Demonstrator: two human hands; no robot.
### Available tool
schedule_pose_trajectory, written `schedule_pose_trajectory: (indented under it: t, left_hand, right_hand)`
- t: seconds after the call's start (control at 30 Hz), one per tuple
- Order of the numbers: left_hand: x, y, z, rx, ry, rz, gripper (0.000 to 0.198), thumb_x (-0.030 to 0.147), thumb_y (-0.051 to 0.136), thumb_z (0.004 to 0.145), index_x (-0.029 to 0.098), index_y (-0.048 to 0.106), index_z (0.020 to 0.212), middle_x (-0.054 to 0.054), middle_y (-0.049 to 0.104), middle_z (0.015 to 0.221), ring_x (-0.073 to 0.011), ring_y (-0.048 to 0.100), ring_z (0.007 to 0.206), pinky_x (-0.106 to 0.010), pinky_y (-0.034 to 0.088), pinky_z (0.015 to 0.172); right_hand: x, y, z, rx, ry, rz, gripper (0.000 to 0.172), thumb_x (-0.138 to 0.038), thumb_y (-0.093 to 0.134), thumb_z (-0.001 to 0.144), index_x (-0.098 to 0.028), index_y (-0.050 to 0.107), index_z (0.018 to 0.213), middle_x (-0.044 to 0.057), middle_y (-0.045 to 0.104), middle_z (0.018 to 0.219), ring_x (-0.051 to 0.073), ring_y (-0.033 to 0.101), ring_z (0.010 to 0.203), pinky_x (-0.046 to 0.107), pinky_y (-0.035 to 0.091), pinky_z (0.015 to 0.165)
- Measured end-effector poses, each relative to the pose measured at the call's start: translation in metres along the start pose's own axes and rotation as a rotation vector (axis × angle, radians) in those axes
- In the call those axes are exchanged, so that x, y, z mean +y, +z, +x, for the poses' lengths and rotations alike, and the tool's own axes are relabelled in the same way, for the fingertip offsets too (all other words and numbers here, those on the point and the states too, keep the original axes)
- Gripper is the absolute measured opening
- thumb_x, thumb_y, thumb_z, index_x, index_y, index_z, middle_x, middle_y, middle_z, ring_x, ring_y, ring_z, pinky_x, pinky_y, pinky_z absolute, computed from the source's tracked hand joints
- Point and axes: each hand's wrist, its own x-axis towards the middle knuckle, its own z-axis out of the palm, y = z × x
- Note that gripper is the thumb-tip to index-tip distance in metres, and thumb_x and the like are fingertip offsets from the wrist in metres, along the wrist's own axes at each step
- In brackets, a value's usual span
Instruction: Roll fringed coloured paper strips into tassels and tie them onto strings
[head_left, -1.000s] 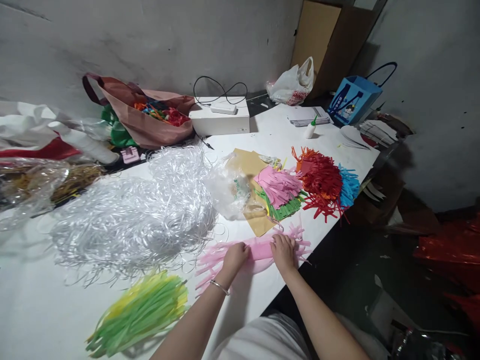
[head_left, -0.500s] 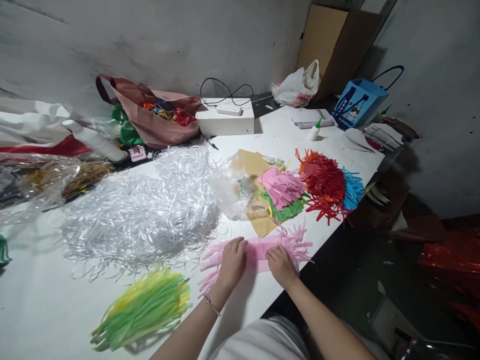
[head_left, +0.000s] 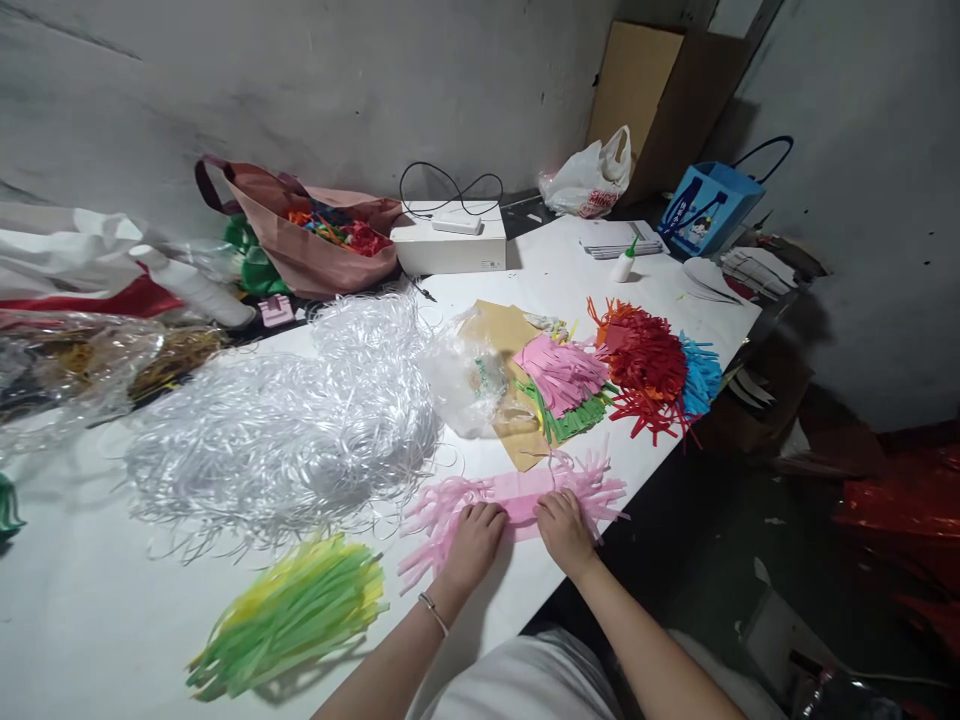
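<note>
A sheet of pink tissue paper (head_left: 517, 486) lies on the table, with a solid band in its middle and cut fringes at both ends. My left hand (head_left: 480, 540) grips the left part of the band, fingers curled down onto it. The fingers of my right hand (head_left: 564, 525) are pinched together at the band's right part. A darker pink strip, where the paper lies double, runs between the two hands. My thumbs are mostly hidden. Left of my forearm rests a green and yellow bundle of fringed tissue paper (head_left: 296, 615).
White ribbon or string (head_left: 300, 430) is heaped to the left. Beyond the paper are a clear plastic bag (head_left: 465, 385), brown paper (head_left: 491, 325), pink tassels (head_left: 562, 370), red tassels (head_left: 645, 360) and a glue bottle (head_left: 623, 264). The table edge runs along the right.
My left hand has shifted toward me and slightly right, from the middle of the band to its near edge. My right hand stays nearly in place. The view has turned slightly.
</note>
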Motion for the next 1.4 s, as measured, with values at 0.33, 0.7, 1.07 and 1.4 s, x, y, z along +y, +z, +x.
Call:
schedule_pose_trajectory:
  t: [0.33,0.7,1.07,1.4]
  left_hand:
    - [0.007,-0.021,0.022,-0.078,-0.316,0.005,0.034,0.028,0.035,0.096,0.018,0.066,0.087,-0.010,0.066,0.097,-0.0248,0.056,0.092,-0.039,0.033,0.079]
    - [0.007,-0.020,0.039,-0.102,-0.430,0.071,0.031,0.024,0.041,0.089,0.013,0.070,0.084,-0.015,0.068,0.092,-0.0298,0.057,0.092,-0.043,0.029,0.078]
    - [0.008,-0.024,0.023,0.019,-0.121,0.149,0.023,0.015,0.041,0.092,0.020,0.062,0.101,-0.009,0.063,0.110,-0.0255,0.051,0.102,-0.045,0.027,0.091]
    - [-0.001,-0.007,0.018,0.047,0.036,0.161,0.011,0.017,0.052,0.090,0.020,0.062,0.091,-0.005,0.063,0.093,-0.0236,0.048,0.092,-0.042,0.030,0.086]
  right_hand:
    - [0.003,-0.007,0.013,0.098,0.277,0.006,0.021,-0.018,0.051,0.091,-0.022,0.062,0.074,0.009,0.063,0.111,0.026,0.052,0.111,0.048,0.035,0.097]
    - [-0.004,-0.003,0.021,0.032,0.154,-0.076,0.012,-0.015,0.054,0.090,-0.022,0.063,0.085,0.006,0.062,0.104,0.023,0.051,0.103,0.046,0.027,0.101]
    - [-0.001,0.002,0.019,-0.087,-0.062,-0.079,0.013,-0.014,0.055,0.092,-0.020,0.060,0.082,0.002,0.061,0.080,0.019,0.050,0.084,0.039,0.030,0.091]
    - [-0.008,0.000,0.022,-0.085,-0.065,-0.070,0.005,-0.021,0.055,0.092,-0.020,0.060,0.091,0.004,0.061,0.091,0.020,0.050,0.091,0.042,0.029,0.096]
